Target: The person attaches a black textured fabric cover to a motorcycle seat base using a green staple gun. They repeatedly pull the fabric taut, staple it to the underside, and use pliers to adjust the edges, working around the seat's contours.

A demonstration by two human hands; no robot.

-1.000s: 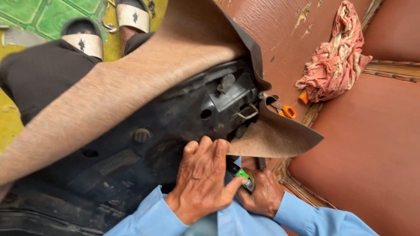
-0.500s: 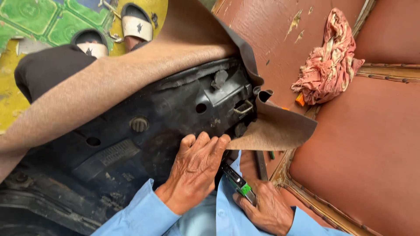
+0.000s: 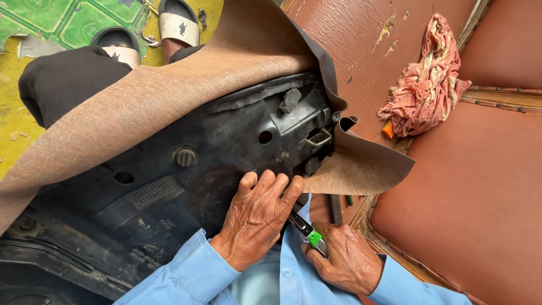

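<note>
Where moulded lettering and a ribbed rectangular patch are seen, they lie in black relief on the lower left of the black plastic seat base (image 3: pixel 186 169), below a round rubber stud (image 3: pixel 185 156); the characters are too small to be made out. The base is turned underside up and is wrapped along its upper edge by a tan-backed brown cover sheet (image 3: pixel 141 107), a loose flap (image 3: pixel 361 169) of which is spread beyond the base's right end, near a metal latch loop (image 3: pixel 319 137). The left hand (image 3: pixel 257 220) is laid flat, palm down, on the base's lower edge, its fingers (image 3: pixel 271 183) extended side by side and closed on nothing. The right hand (image 3: pixel 344 262) is curled in a fist around a slim hand tool (image 3: pixel 307 232) with a metal body and a green band, which is gripped firmly and angled up toward the left hand's fingertips. Light blue sleeves (image 3: pixel 192 274) are seen at both wrists. A crumpled pink cloth (image 3: pixel 426 85) is set on the brown upholstered seat (image 3: pixel 468 192) to the right, well apart from both hands.
</note>
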